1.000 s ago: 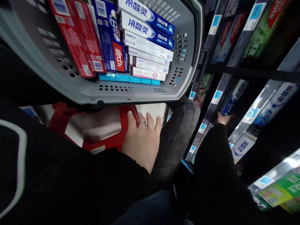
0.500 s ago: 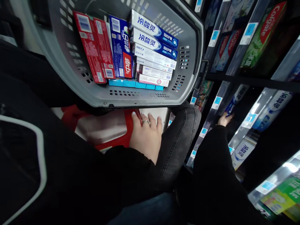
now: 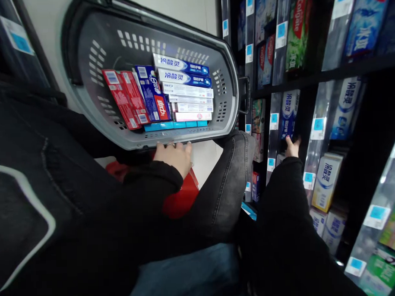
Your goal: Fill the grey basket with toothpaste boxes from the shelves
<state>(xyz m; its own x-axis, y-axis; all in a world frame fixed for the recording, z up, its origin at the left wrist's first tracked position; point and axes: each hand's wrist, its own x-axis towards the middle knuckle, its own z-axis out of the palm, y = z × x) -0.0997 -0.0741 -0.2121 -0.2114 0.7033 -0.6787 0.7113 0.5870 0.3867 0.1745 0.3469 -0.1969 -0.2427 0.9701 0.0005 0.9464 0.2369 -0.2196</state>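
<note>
My right hand (image 3: 292, 148) reaches into the shelf, closed at the near end of a blue-and-white toothpaste box (image 3: 289, 112). The thumb lies against the box; the other fingers are partly hidden in shadow. My left hand (image 3: 174, 158), wearing a ring, is open with its fingertips against the near rim of a grey shopping basket (image 3: 126, 144). Inside the basket are red toothpaste boxes (image 3: 122, 96), a dark blue box (image 3: 152, 93) and a stack of white-and-blue toothpaste boxes (image 3: 185, 77). Below my left hand is a red bag (image 3: 181, 198), partly covered by the sleeve.
Shelves with price-tag rails (image 3: 318, 128) run along the right side. They hold a green Colgate box (image 3: 297, 32), a white-and-yellow toothpaste box (image 3: 326, 182) and green boxes (image 3: 383, 266). My bent knee (image 3: 236, 151) is between basket and shelf. Pale floor (image 3: 179, 10) shows beyond the basket.
My left hand has moved from the red bag up to the basket's rim. The toothpaste box at my right hand now stands straighter in view. The whole view has turned and shifted.
</note>
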